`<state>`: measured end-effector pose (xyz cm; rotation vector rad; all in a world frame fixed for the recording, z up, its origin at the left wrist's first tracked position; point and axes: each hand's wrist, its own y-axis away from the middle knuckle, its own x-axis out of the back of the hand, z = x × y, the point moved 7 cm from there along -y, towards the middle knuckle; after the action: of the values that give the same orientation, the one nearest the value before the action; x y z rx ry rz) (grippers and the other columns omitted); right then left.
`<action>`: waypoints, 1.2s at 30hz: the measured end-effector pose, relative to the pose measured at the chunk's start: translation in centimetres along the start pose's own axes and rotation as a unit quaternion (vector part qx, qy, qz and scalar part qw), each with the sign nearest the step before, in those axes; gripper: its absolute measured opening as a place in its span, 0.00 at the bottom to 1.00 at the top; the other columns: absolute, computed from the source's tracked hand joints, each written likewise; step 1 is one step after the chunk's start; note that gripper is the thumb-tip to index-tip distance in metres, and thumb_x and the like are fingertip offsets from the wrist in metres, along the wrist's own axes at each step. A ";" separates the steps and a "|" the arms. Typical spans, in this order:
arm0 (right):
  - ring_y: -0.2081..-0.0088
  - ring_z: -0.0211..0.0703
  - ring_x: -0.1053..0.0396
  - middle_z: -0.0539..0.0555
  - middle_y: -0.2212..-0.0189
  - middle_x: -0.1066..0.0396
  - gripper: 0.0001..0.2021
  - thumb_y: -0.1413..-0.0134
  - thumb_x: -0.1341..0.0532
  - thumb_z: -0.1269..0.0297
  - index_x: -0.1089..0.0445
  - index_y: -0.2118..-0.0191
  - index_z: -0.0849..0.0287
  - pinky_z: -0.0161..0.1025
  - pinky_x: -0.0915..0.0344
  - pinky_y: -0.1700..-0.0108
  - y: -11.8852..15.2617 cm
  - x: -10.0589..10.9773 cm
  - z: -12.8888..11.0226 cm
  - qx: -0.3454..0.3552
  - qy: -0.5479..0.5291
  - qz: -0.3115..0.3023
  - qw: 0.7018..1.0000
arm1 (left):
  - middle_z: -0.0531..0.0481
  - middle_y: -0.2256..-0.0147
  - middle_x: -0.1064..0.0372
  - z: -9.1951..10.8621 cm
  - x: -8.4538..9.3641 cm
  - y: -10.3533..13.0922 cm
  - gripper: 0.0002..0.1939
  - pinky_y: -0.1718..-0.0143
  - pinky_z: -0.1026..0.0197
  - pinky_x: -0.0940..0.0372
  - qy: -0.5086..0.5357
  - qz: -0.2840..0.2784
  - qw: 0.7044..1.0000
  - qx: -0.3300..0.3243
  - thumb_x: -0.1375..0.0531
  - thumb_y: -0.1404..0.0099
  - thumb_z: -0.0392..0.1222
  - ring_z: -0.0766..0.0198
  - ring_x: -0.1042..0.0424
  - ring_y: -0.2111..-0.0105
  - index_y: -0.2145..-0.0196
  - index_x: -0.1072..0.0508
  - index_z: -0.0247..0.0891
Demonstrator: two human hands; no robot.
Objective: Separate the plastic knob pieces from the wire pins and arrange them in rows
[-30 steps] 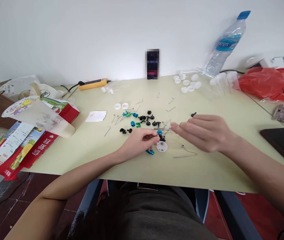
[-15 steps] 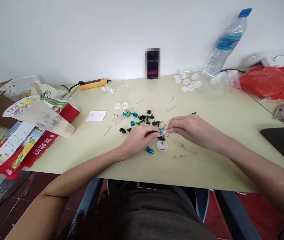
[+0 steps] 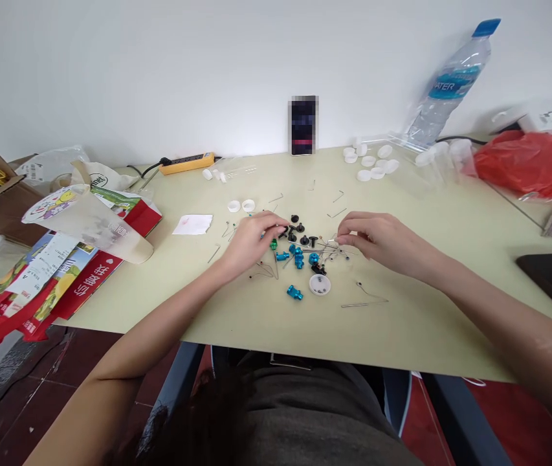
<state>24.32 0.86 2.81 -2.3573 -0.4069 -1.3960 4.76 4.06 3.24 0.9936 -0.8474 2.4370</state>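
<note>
Bright, even light; pale glare on wall (image 3: pixel 183 71); edges stretched, softer.

One head-worn view looks forward and down from above.

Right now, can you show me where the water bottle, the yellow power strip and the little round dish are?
Water bottle (image 3: pixel 453 82): head view, on its label.
Yellow power strip (image 3: pixel 187 163): head view, on its body.
Little round dish (image 3: pixel 320 292): head view, on its near rim.
</note>
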 end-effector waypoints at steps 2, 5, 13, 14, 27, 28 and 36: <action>0.71 0.39 0.33 0.51 0.69 0.28 0.12 0.38 0.48 0.61 0.30 0.69 0.56 0.35 0.42 0.68 0.0 -0.3 -0.4 0.003 -0.002 -0.015 1.000 | 0.49 0.64 0.28 -0.4 1.1 0.3 0.09 0.63 0.63 0.39 -0.006 -0.065 0.998 -0.017 0.46 0.34 0.37 0.65 0.30 0.66 0.64 0.25 0.38; 0.71 0.38 0.34 0.50 0.72 0.28 0.13 0.38 0.49 0.61 0.30 0.69 0.56 0.34 0.43 0.69 0.1 -1.1 -0.9 0.006 -0.015 -0.040 0.999 | 0.51 0.67 0.29 -1.4 1.3 1.4 0.07 0.63 0.63 0.40 -0.059 -0.218 0.974 -0.034 0.43 0.36 0.39 0.65 0.32 0.66 0.68 0.25 0.39; 0.71 0.39 0.34 0.50 0.72 0.29 0.14 0.37 0.50 0.57 0.31 0.68 0.56 0.35 0.45 0.69 0.3 -2.3 -1.6 0.053 -0.021 -0.066 0.996 | 0.49 0.63 0.34 -5.3 1.8 3.0 0.15 0.66 0.62 0.42 -0.135 -0.294 0.944 0.062 0.41 0.43 0.37 0.61 0.36 0.63 0.57 0.36 0.39; 0.71 0.38 0.35 0.50 0.72 0.29 0.14 0.37 0.50 0.58 0.31 0.68 0.56 0.35 0.45 0.69 0.3 -2.3 -1.7 0.055 -0.020 -0.064 0.996 | 0.50 0.65 0.35 -5.5 1.7 3.0 0.14 0.67 0.63 0.43 -0.132 -0.298 0.943 0.068 0.42 0.43 0.36 0.62 0.36 0.65 0.58 0.36 0.39; 0.83 0.31 0.39 0.45 0.83 0.34 0.13 0.38 0.47 0.60 0.33 0.71 0.57 0.31 0.42 0.75 1.2 -0.9 -2.8 -0.010 -0.179 0.057 0.982 | 0.47 0.67 0.28 -3.6 3.4 1.6 0.13 0.70 0.68 0.36 0.363 -0.094 0.916 0.139 0.36 0.41 0.43 0.70 0.32 0.71 0.60 0.24 0.35; 0.83 0.30 0.39 0.45 0.83 0.34 0.12 0.37 0.47 0.60 0.32 0.70 0.57 0.30 0.42 0.75 1.3 -1.0 -3.1 -0.007 -0.192 0.063 0.979 | 0.47 0.66 0.28 -3.5 2.6 1.6 0.12 0.68 0.69 0.35 0.410 -0.082 0.895 0.155 0.36 0.42 0.42 0.70 0.31 0.70 0.60 0.24 0.34; 0.74 0.34 0.36 0.48 0.74 0.30 0.08 0.37 0.47 0.64 0.31 0.62 0.57 0.32 0.42 0.71 1.8 -1.7 -4.6 0.015 -0.115 0.110 0.987 | 0.46 0.59 0.28 -0.6 -3.9 2.8 0.14 0.59 0.66 0.36 0.554 -0.118 0.796 0.212 0.36 0.41 0.42 0.71 0.31 0.66 0.57 0.24 0.36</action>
<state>20.72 -2.96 3.01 -2.4603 -0.2182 -1.0158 5.57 1.88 -1.01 -0.3193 0.2322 2.4084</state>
